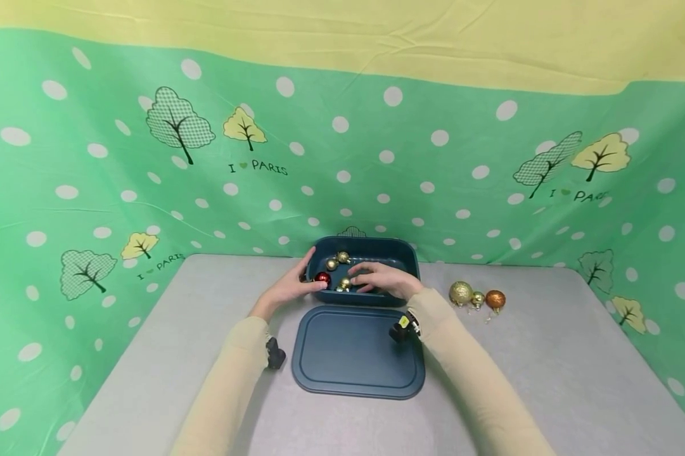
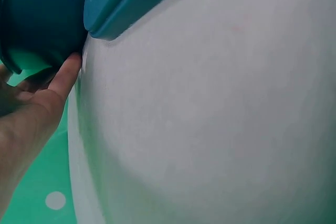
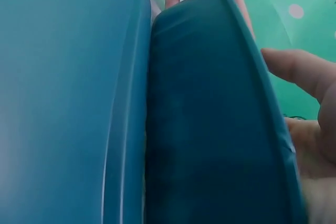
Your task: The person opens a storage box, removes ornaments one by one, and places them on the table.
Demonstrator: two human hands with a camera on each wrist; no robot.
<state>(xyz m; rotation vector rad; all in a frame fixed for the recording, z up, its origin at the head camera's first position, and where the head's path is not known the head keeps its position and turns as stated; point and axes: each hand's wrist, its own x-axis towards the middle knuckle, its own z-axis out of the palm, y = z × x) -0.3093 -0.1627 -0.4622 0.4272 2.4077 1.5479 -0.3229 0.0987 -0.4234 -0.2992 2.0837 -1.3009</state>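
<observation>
Cream sleeves (image 1: pixel 481 380) — right hand (image 1: pixel 384 278) in blue box (image 1: pixel 376 247) — "PARIS" (image 1: pixel 269 167) on backdrop (image 1: pixel 353 147)

Left hand (image 1: pixel 289 288) and right hand (image 1: pixel 383 278), both bare. Behind the left hand, the left sleeve (image 1: pixel 222 386): plain cream cloth, lightly creased, long. Beside its end, toward the right hand, a small black block (image 1: pixel 275 356). Behind the right hand, the right sleeve (image 1: pixel 479 373), of matching cream cloth; at its end, a second black block (image 1: pixel 398 333) with a yellow label (image 1: pixel 403 322) bearing a small dark mark.
</observation>
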